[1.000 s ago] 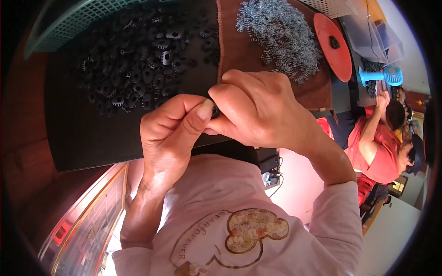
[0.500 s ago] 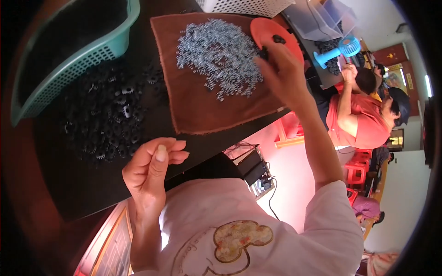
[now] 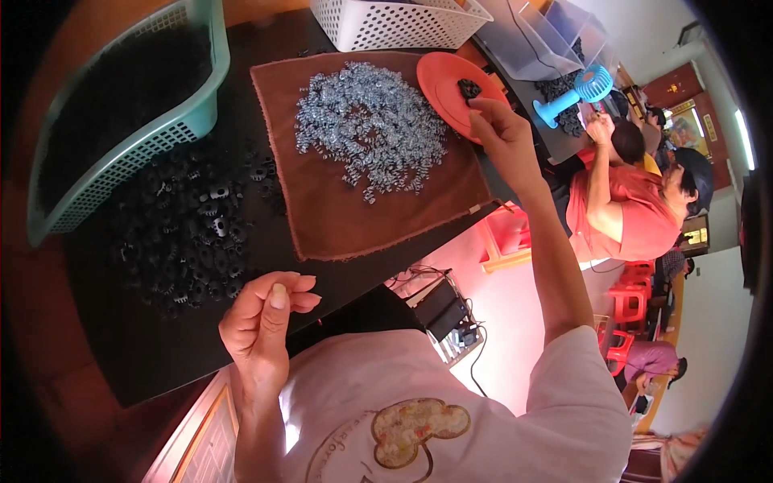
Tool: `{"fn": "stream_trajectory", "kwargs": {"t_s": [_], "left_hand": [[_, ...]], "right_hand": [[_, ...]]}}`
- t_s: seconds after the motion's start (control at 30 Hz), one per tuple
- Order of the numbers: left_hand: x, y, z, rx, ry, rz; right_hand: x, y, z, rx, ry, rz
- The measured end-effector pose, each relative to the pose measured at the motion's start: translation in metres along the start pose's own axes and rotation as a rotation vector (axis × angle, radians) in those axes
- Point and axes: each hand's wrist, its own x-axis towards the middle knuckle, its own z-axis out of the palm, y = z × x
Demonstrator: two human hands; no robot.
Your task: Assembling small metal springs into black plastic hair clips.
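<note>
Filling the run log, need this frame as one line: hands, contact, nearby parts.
right hand: at orange dish rim, by black part | left hand: raised, loosely curled, empty | springs on brown cloth

A framed yellow-and-red sign (image 3: pixel 696 236) hangs on the far right wall.

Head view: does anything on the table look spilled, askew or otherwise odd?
Nothing looks damaged. The black gear-like parts lie loose on the dark table beside the green basket, and a few sit past the brown cloth edge. The springs stay heaped on the cloth.
</note>
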Motion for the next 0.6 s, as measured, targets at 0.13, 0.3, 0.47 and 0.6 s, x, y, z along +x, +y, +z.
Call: {"fn": "stream_trajectory", "kwargs": {"t_s": [0.13,0.3,0.47,0.6], "left_hand": [[0.001,0.001,-0.002,0.036,-0.009,0.028],[0.000,-0.002,0.002,0.035,0.004,0.038],[-0.003,-0.001,0.004,0.069,0.005,0.064],[-0.003,-0.005,0.001,0.071,0.014,0.066]], "right_hand": [[-0.016,-0.057,0.034,-0.055,-0.126,-0.201],[-0.027,-0.102,0.081,-0.129,-0.323,-0.434],[-0.022,-0.122,0.126,-0.168,-0.303,-0.693],[0.009,-0.141,0.150,-0.422,-0.347,-0.677]]}}
